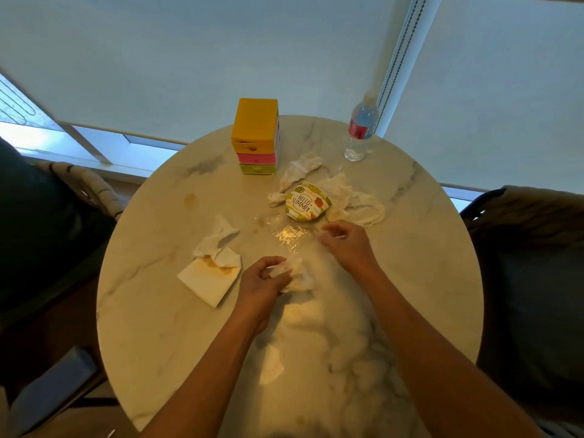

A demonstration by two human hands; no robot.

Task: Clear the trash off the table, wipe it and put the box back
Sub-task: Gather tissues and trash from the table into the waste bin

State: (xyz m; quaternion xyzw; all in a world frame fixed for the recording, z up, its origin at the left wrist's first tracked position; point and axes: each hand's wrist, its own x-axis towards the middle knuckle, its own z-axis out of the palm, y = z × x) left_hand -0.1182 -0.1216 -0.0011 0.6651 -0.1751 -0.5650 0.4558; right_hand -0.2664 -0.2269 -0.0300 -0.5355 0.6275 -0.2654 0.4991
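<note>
On the round marble table [158,311] my left hand [262,281] grips a crumpled white tissue [298,275]. My right hand [346,245] pinches the edge of a clear plastic bag [289,233] lying flat in the middle. A stained folded napkin [211,270] lies to the left. More crumpled tissues [298,172] [357,202] surround a squashed paper cup [306,202] printed "Hello Summer". A yellow, pink and green box [256,137] stands upright at the far side. Brownish stains [191,199] mark the tabletop.
A water bottle [361,129] stands at the table's far right edge. Dark chairs sit to the left [47,222] and right [531,279]. Window blinds hang behind the table.
</note>
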